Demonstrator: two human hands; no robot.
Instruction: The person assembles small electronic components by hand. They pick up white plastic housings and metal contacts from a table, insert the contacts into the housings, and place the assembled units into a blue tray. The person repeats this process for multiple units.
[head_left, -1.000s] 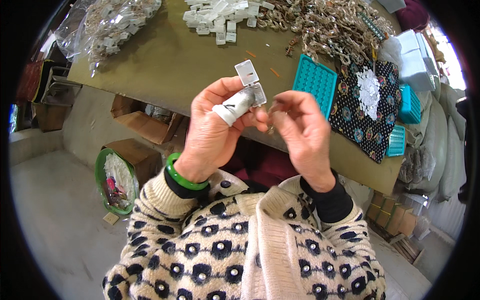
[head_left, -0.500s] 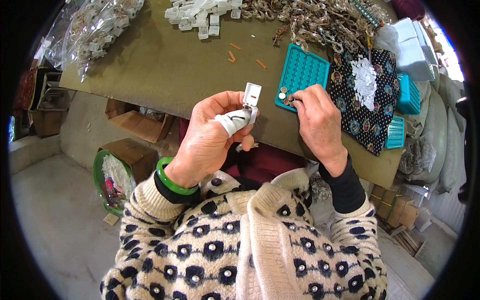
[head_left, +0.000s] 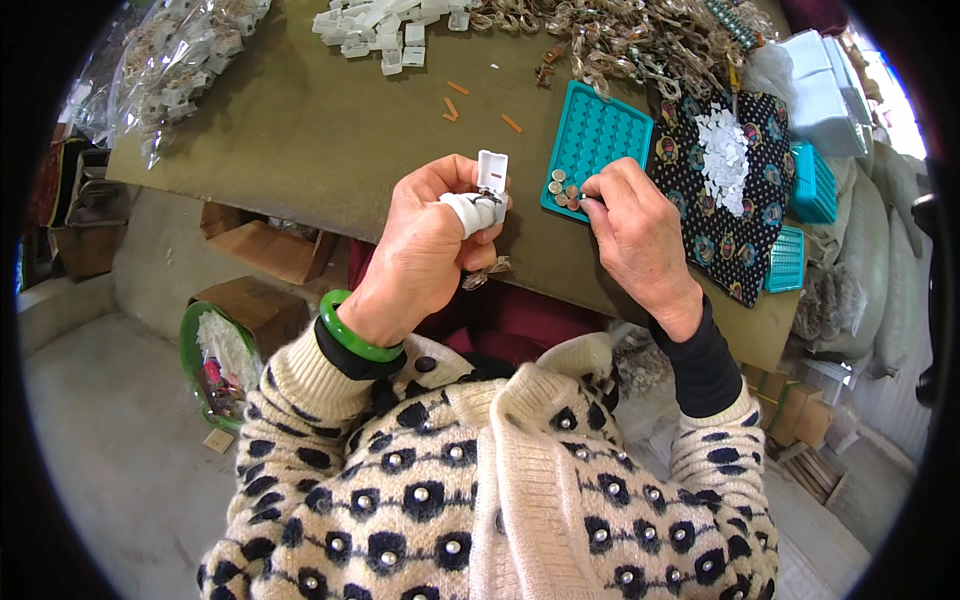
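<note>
My left hand (head_left: 420,225) grips a small white plastic battery case (head_left: 492,172), its lid standing up. White tape (head_left: 466,212) wraps the thumb, and thin dark wire shows beside it. Below those fingers hangs a small bundle of clear wire (head_left: 487,272). My right hand (head_left: 640,230) is at the near edge of a teal tray (head_left: 603,125) with round dimples. Thumb and forefinger are pinched together, with a small shiny bit, apparently a button cell (head_left: 584,197), between the tips. Several silvery and coppery button cells (head_left: 559,181) lie in the tray's near left corner.
Beyond are loose white cases (head_left: 385,30) and coiled clear wires (head_left: 640,50). Orange strips (head_left: 512,124) lie mid-table. Right of the tray, white flakes (head_left: 722,160) cover a dark patterned cloth (head_left: 690,205). A clear bag (head_left: 190,70) sits far left; a green basket (head_left: 190,345) is on the floor.
The view has shifted slightly, moving the table things a little left. My left hand has tilted the case slightly and the wire bundle shows more. My right fingertips stay pinched by the button cells.
</note>
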